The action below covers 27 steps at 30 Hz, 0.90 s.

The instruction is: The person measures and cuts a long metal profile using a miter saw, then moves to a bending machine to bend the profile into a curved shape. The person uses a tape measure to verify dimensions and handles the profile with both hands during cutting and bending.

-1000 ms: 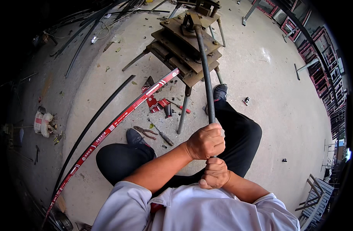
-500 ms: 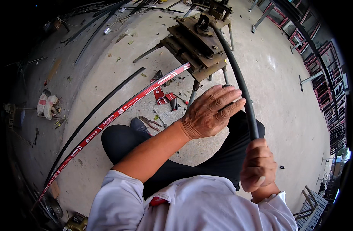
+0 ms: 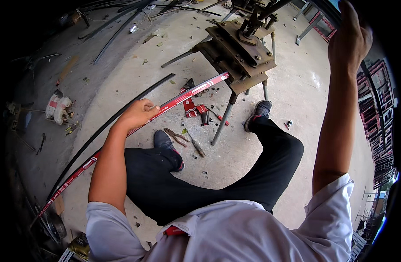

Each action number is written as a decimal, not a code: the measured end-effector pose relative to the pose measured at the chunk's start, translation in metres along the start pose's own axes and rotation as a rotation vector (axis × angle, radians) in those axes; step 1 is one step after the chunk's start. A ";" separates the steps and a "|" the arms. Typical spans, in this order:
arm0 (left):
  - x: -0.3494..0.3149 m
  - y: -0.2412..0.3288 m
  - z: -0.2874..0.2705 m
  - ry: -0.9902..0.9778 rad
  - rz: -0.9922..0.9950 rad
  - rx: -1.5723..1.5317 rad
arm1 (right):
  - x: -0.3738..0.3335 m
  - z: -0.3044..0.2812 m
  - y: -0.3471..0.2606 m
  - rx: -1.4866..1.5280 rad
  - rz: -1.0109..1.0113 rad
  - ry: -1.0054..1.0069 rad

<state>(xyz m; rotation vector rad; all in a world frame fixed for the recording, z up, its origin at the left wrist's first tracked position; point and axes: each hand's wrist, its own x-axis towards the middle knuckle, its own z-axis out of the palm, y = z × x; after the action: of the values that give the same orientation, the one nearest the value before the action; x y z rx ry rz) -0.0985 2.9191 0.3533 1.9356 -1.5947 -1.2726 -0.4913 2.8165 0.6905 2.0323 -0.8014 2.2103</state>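
Note:
My left hand [image 3: 140, 114] is closed around a long, narrow profile strip [image 3: 183, 98] with red and white film on its face. The strip's far end [image 3: 224, 77] reaches the side of a brown metal hand press [image 3: 242, 48] on legs. A plain dark strip [image 3: 143, 92] lies alongside, left of the held one. My right hand [image 3: 350, 41] is raised high at the upper right; its fingers are partly hidden, and what they grip, if anything, is unclear. The press's dark lever [image 3: 274, 8] tilts upward and leaves the picture at the top.
Pliers [image 3: 176, 136], a screwdriver [image 3: 197, 146] and red-and-black offcuts [image 3: 191, 108] lie on the concrete floor between my feet and the press. A hammer [image 3: 41, 143] lies at the left. Red-and-dark frames [image 3: 375, 118] stand along the right side.
My right hand has gone from low on the lever to high at the upper right, and the lever has swung up. My left hand has moved left from beside the lever onto the red-and-white strip.

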 end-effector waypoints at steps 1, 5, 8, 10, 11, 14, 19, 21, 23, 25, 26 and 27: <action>-0.017 -0.015 -0.014 0.081 -0.018 -0.021 | -0.053 0.017 0.043 -0.225 -0.197 0.075; -0.061 -0.064 -0.037 0.520 0.081 -0.258 | -0.231 0.048 0.045 -0.300 0.148 -0.767; -0.110 -0.113 -0.027 1.031 0.049 -0.486 | -0.325 0.067 0.058 -0.302 0.142 -1.147; -0.144 -0.142 -0.008 1.355 0.029 -0.537 | -0.359 0.079 0.066 -0.337 0.100 -1.260; -0.154 -0.151 0.004 1.449 -0.032 -0.625 | -0.370 0.083 0.073 -0.325 0.115 -1.269; -0.168 -0.161 0.025 1.444 -0.565 -0.815 | -0.388 0.097 0.088 -0.378 0.063 -1.326; -0.151 -0.194 0.024 1.311 -0.413 -1.527 | -0.390 0.118 0.113 -0.357 0.003 -1.423; -0.135 -0.199 0.014 1.324 -0.235 -1.671 | -0.389 0.123 0.125 -0.319 0.026 -1.433; -0.123 -0.212 0.012 1.362 -0.305 -1.697 | -0.392 0.123 0.126 -0.251 0.012 -1.385; -0.118 -0.204 0.004 1.452 -0.343 -1.773 | -0.393 0.122 0.130 -0.247 0.034 -1.410; -0.115 -0.205 0.000 1.468 -0.348 -1.741 | -0.393 0.120 0.133 -0.255 0.047 -1.422; -0.115 -0.207 -0.005 1.482 -0.353 -1.707 | -0.395 0.120 0.135 -0.261 0.020 -1.384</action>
<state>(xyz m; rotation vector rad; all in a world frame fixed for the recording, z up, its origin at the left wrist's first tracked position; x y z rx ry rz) 0.0349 3.0878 0.2552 1.0990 0.5664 -0.4022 -0.3729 2.7764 0.2740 3.1327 -0.9889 0.3146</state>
